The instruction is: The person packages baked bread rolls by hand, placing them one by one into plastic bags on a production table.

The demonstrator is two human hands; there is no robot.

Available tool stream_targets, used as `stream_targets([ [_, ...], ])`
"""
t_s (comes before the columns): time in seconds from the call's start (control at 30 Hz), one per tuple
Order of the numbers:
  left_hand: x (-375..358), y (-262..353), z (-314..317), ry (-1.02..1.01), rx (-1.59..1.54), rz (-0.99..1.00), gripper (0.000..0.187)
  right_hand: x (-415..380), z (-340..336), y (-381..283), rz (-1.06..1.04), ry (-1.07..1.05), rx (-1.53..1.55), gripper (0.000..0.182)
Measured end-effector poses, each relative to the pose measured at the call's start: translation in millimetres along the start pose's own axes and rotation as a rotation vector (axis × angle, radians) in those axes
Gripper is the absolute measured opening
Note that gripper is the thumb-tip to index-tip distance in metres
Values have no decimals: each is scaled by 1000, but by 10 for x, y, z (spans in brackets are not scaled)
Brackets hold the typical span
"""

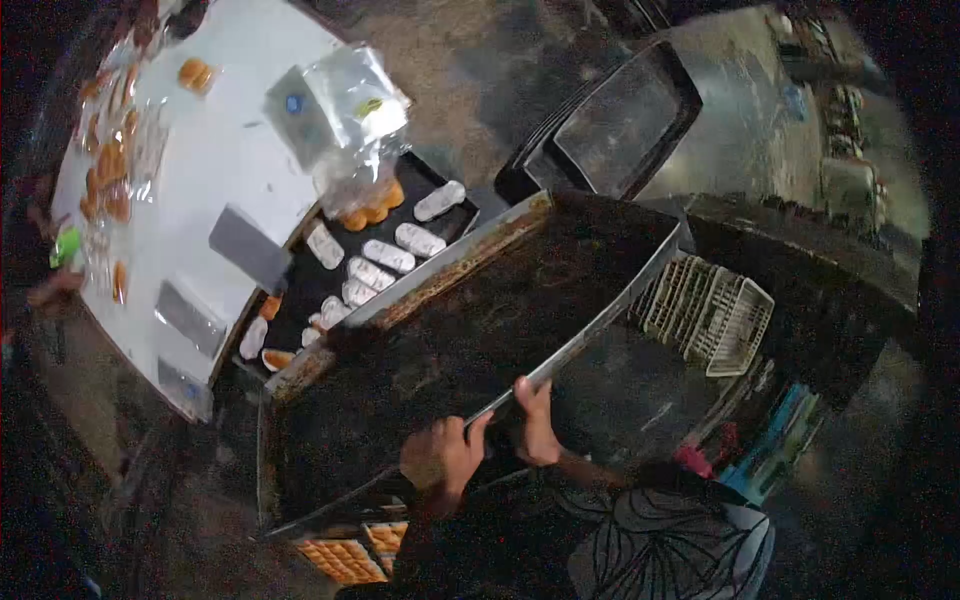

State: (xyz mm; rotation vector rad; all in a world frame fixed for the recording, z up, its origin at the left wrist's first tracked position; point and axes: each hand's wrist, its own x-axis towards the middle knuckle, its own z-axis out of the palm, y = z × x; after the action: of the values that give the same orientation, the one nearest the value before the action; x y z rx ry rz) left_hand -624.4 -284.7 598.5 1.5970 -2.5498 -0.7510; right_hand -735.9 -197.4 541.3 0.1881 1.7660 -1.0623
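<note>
From afar I'd hold the dark tray (450,345) level, left hand (442,458) and right hand (538,428) pinching its near rim (588,337), clear of the pale rolls (388,256) beyond it.

On my feed: one left hand (447,457), one right hand (539,425), one held tray (450,345), at least eight white-coated buns (388,256), one tabletop (215,150).

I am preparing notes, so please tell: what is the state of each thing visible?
Left hand: closed on the rim of the large tray
Right hand: closed on the same rim
Large tray: wall stained brown
Smaller tray: holding white-topped buns
Pale baskets: stacked
Plastic bags: piled loosely
</note>
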Motion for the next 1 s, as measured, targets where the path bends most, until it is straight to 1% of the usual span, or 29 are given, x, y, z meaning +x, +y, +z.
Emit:
stream_targets([
  [0.03, 26, 36, 172, 0, 9, 27, 38, 25, 49, -297, -8, 10, 26, 81],
  [0.07, 52, 77, 463, -23, -51, 13, 37, 124, 35, -643, 48, 68, 102, 59],
  [0.1, 90, 239, 694, -43, -114, -11, 36, 260, -176, -741, 85, 79, 159, 60],
  [0.13, 410, 614, 392, -226, -115, -4, 29, 401, -388, -834, 123, 92, 217, 61],
  [0.17, 492, 818, 401, -256, -110, 7, 29, 475, -619, -857, 142, 113, 231, 61],
  [0.23, 833, 1172, 498, -299, -194, 264, 26, 811, -1021, -1063, 226, 124, 387, 44],
  [0.27, 959, 1317, 483, -300, -226, 312, 28, 1056, -1174, -1135, 150, 167, 391, 31],
  [0.3, 993, 1288, 508, -314, -220, 318, 28, 1237, -1436, -1271, 264, 160, 468, 28],
  [0.33, 1049, 1130, 535, -454, -148, 143, 26, 1435, -1581, -1564, 262, 138, 529, 27],
  [0.37, 1142, 1055, 616, -580, -70, -31, 25, 1911, -1914, -1393, 173, 214, 552, 27],
  [0.4, 1231, 1105, 743, -578, -54, -21, 25, 2306, -2267, -1317, 83, 128, 510, 27],
  [0.43, 1344, 1127, 882, -641, -18, 1, 22, 2695, -2545, -1336, 40, 156, 436, 25],
  [0.47, 1417, 1156, 1017, -708, 21, 20, 20, 2804, -2574, -1592, 33, 316, 441, 26],
  [0.5, 1451, 1280, 1260, -669, -76, 36, 17, 2861, -2609, -1837, -43, 295, 382, 34],
  [0.53, 1521, 1530, 1499, -625, -180, 57, 14, 3076, -2833, -1718, -51, 264, 386, 40],
  [0.57, 1570, 1784, 1687, -651, -163, 45, 13, 3282, -3058, -1558, -64, 239, 385, 47],
  [0.6, 1633, 2036, 1844, -671, -144, 30, 13, 3331, -3034, -1370, -72, 244, 384, 47],
  [0.67, 1592, 2261, 2342, -648, -274, 99, 21, 3122, -2661, -882, -124, 304, -72, 51],
  [0.7, 1525, 2296, 2552, -656, -281, 91, 21, 2925, -2414, -1034, -393, 451, -331, 53],
  [0.77, 1459, 2309, 2871, -623, -434, 113, 29, 3353, -2747, -732, -282, 427, -277, 45],
  [0.8, 1556, 2266, 2881, -621, -435, 112, 29, 3668, -2992, -564, -374, 420, -327, 43],
  [0.83, 1665, 2146, 2796, -615, -526, 43, 35, 3930, -3263, -448, -455, 407, -385, 41],
  [0.87, 1718, 1955, 2749, -617, -613, -34, 41, 4166, -3499, -427, -284, 376, -315, 38],
  [0.9, 1548, 1596, 2930, -471, -538, -163, 43, 4462, -3718, -446, -120, 344, -243, 36],
  [0.93, 1453, 1220, 3049, -325, -453, -289, 45, 4795, -3947, -383, -393, 313, -364, 32],
  [0.97, 1417, 731, 3138, -360, -345, -346, 43, 5167, -4172, -354, -393, 235, -488, 30],
  [1.0, 1462, 551, 2998, -270, -317, -330, 42, 5320, -4119, -453, -388, 238, -532, 28],
])
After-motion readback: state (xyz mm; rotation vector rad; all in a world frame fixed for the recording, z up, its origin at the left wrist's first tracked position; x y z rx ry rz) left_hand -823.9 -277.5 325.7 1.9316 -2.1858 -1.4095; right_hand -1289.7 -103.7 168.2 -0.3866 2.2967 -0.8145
